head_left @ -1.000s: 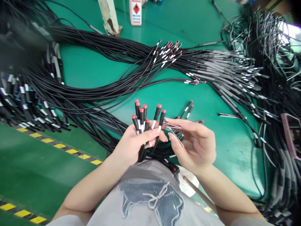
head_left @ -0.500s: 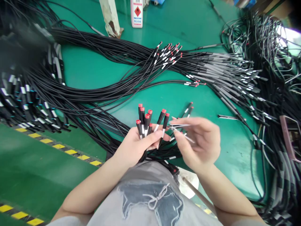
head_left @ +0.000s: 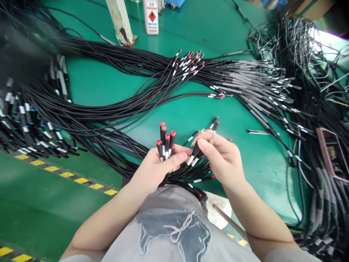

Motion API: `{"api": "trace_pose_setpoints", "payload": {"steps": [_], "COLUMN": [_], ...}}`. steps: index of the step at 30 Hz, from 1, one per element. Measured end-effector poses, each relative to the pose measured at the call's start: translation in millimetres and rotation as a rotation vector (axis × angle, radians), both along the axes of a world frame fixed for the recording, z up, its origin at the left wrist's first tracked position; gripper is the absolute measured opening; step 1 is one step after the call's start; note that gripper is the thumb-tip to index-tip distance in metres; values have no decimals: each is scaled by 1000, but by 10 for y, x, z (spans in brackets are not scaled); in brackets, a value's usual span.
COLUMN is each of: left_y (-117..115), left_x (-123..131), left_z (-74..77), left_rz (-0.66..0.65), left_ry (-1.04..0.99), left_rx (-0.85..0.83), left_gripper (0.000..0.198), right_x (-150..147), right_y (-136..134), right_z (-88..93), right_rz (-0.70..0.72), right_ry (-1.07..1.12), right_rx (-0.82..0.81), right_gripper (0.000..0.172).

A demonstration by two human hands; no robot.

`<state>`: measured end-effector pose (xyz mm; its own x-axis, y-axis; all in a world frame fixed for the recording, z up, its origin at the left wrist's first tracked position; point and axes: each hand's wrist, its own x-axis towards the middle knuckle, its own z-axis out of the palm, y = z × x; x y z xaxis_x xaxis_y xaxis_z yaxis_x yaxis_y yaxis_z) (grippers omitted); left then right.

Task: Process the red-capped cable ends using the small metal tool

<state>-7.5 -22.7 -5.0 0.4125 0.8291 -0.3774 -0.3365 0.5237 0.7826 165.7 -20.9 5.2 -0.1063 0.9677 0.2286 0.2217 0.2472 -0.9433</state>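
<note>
My left hand (head_left: pixel 155 165) is closed around a bunch of black cables (head_left: pixel 167 140). Their red-tipped ends, banded with white labels, stand up above the fingers. Just to its right, my right hand (head_left: pixel 225 156) pinches a pair of black cable ends (head_left: pixel 195 151) between thumb and fingers. Thin silvery tweezers (head_left: pixel 213 137) are tucked in the same hand, partly hidden by the fingers. More labelled cables with red tips (head_left: pixel 201 180) lie below and behind the hands, close to my body.
Long bundles of black cable (head_left: pixel 109 109) cross the green table (head_left: pixel 169 109). Loose wires (head_left: pixel 297 43) heap at the right, near a pink-framed phone (head_left: pixel 323 153). A silver tool (head_left: pixel 261 132) lies right of my hands. A bottle with a flame label (head_left: pixel 151 18) and a worn post (head_left: pixel 120 22) stand behind.
The right hand has turned its tweezers upward into the palm and pinched two cable ends. These ends have moved away from the left hand's bunch and tilted. The view has shifted slightly.
</note>
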Motion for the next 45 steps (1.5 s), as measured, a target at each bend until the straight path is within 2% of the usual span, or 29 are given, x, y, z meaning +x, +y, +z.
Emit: {"api": "trace_pose_setpoints", "payload": {"steps": [3,6,9,11,14,17,22,28,35,42,45], "left_y": [8,26,49,58,63,62,71,76,74,96,101], "left_x": [10,14,9,2,-8,-14,-13,-8,-10,16,29], "left_z": [33,75,99,100,89,79,71,66,49,44,36], "left_rz": [-6,43,60,66,86,117,115,97,91,117,131], "left_ry": [31,4,-70,-103,-134,-130,-114,-105,-127,-161,-186], "left_rx": [-38,-60,-97,-115,-133,-144,-115,-98,-100,-196,-222], "left_gripper": [19,12,12,13,14,15,17,22,13,31,32], "right_x": [-14,-14,-12,-31,-86,-133,-145,-143,-107,-151,-159], "right_y": [-16,-26,-24,-28,-62,-111,-143,-148,-141,-119,-123], "right_z": [23,45,45,31,-7,-55,-97,-105,-149,-139,-140], "right_rz": [-34,-150,-290,-319,-295,-195,-18,-21,-59,-67,-63], "right_ry": [-62,-164,-105,6,77,103,68,-37,-165,-15,-43], "right_rx": [12,30,149,243,319,413,418,444,507,507,512], "right_gripper": [18,18,31,43,43,44,51,50,44,50,51]}}
